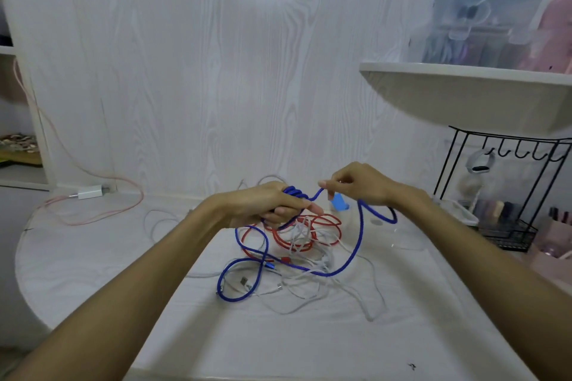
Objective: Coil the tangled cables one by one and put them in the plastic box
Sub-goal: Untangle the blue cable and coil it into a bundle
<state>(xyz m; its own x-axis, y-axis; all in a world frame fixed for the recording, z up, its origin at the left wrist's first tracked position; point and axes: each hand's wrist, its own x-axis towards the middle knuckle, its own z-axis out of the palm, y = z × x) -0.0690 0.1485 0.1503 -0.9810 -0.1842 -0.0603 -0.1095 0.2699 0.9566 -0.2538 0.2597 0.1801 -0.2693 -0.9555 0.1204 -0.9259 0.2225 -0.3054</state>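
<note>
A tangle of cables lies on the white table (93, 263). My left hand (269, 204) grips a small coil of the blue cable (359, 244), wound around its fingers. My right hand (359, 184) pinches the same blue cable a short way along, level with the left hand. The rest of the blue cable loops down over the table. A red cable (309, 233) and several white cables (309, 288) lie tangled beneath the hands. A clear plastic box (383, 235) with a blue clip (339, 202) stands just behind the tangle, hard to make out.
A white charger (89, 192) with a pink cable (102, 213) lies at the back left. A black wire rack (507, 195) stands at the right under a white shelf (470, 86) that carries a clear storage box (476, 28). A pink container (554, 244) sits at the far right.
</note>
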